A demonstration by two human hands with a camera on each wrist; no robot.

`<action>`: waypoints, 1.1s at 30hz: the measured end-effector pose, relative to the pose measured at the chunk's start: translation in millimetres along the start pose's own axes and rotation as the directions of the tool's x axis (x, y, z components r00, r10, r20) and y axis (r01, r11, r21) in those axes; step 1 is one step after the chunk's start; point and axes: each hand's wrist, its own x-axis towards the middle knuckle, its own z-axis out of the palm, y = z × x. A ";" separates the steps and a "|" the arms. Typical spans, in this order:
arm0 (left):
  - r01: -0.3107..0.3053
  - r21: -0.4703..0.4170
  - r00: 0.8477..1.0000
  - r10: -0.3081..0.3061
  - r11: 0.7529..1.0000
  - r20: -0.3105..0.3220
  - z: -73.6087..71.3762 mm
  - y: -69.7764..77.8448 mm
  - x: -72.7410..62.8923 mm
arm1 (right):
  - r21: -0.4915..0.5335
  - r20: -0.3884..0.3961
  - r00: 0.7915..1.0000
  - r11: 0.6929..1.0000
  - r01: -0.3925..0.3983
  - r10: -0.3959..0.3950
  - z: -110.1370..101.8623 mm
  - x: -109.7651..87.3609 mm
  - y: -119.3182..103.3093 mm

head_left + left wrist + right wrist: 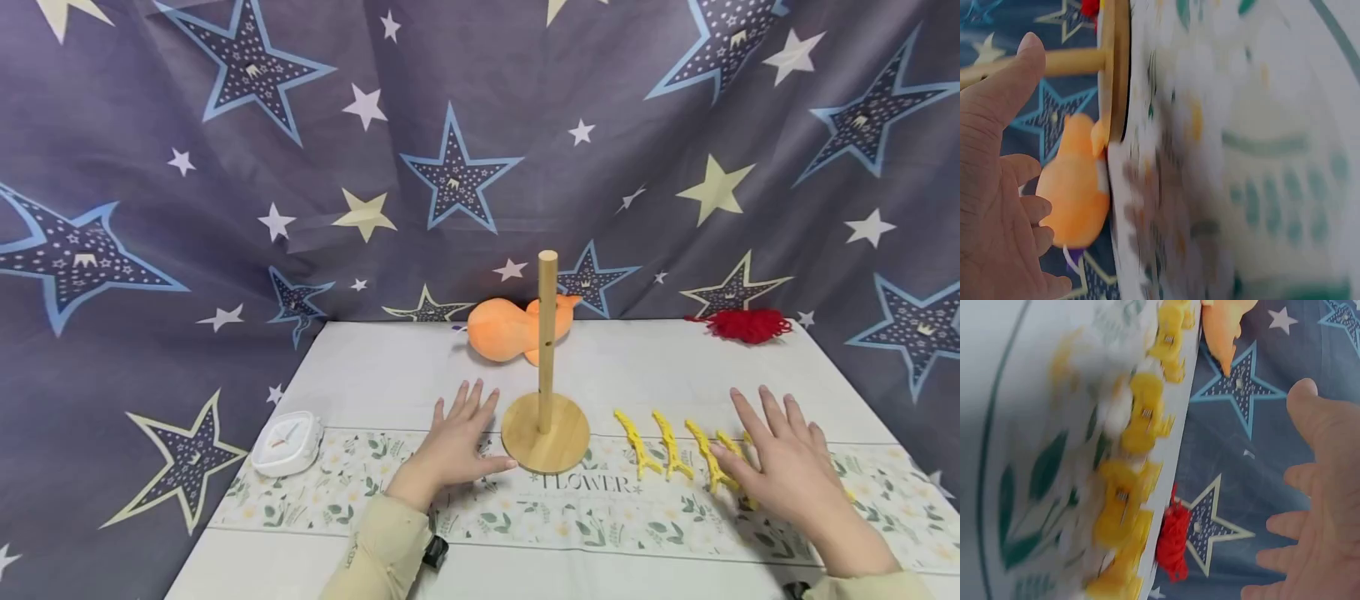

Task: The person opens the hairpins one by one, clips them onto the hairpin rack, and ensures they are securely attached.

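Observation:
My left hand (459,443) is spread with straight fingers, its thumb by the round base of a wooden stand (547,350). The stand has an upright post with small holes. In the left wrist view, the post (1075,61) passes behind the thumb. On the right, my right hand (791,471) hovers with fingers spread over a row of several curved yellow plastic pieces (670,446) with forked ends, partly hiding some. The right wrist view shows these yellow pieces (1142,414) on the cloth, apart from the fingers. Neither hand holds anything.
An orange stuffed toy (501,331) lies behind the stand. At the back right is a red bundle of yarn (750,326). A small white clock (287,443) lies at the left. A floral runner (517,521) crosses the white table, and a star-patterned curtain (480,275) hangs behind.

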 end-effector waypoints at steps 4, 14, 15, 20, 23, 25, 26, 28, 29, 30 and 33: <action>-0.018 0.009 0.998 0.018 1.000 0.060 6.4 10.7 12.6 | -0.014 0.016 1.000 1.000 -0.024 0.025 -1.4 -4.8 15.8; 0.007 -0.004 0.982 -0.006 1.000 0.188 21.1 20.3 28.2 | -0.074 0.091 0.977 0.980 -0.187 0.193 -4.0 -16.5 60.5; 0.013 -0.004 0.981 -0.012 1.000 0.196 21.9 20.2 28.5 | -0.083 0.105 0.972 0.976 -0.203 0.211 -3.4 -17.7 64.5; 0.032 -0.022 0.976 -0.027 0.999 0.218 23.3 18.5 29.9 | -0.131 0.171 0.938 0.951 -0.280 0.300 -0.4 -21.7 83.1; 0.035 -0.020 0.973 -0.030 0.999 0.228 23.0 17.3 31.7 | -0.153 0.171 0.934 0.945 -0.290 0.314 1.3 -23.6 91.3; 0.037 -0.018 0.972 -0.032 0.999 0.233 22.6 16.9 32.9 | -0.160 0.179 0.931 0.943 -0.291 0.318 1.7 -24.8 95.2; 0.039 -0.017 0.971 -0.034 0.999 0.235 22.4 16.8 33.4 | -0.161 0.185 0.930 0.943 -0.291 0.318 1.6 -25.5 96.8; 0.041 -0.013 0.970 -0.037 0.999 0.242 22.2 16.9 34.3 | -0.163 0.213 0.920 0.940 -0.300 0.330 1.3 -26.8 99.0; 0.042 -0.012 0.969 -0.038 0.999 0.243 22.1 17.1 34.8 | -0.164 0.231 0.911 0.937 -0.309 0.341 1.0 -27.3 99.9; 0.043 -0.013 0.969 -0.039 0.999 0.244 22.1 17.5 35.0 | -0.164 0.251 0.903 0.935 -0.314 0.348 0.8 -28.1 100.5; 0.041 0.011 0.968 -0.042 0.999 0.248 22.6 18.9 35.5 | -0.167 0.305 0.872 0.923 -0.346 0.382 0.0 -29.5 101.3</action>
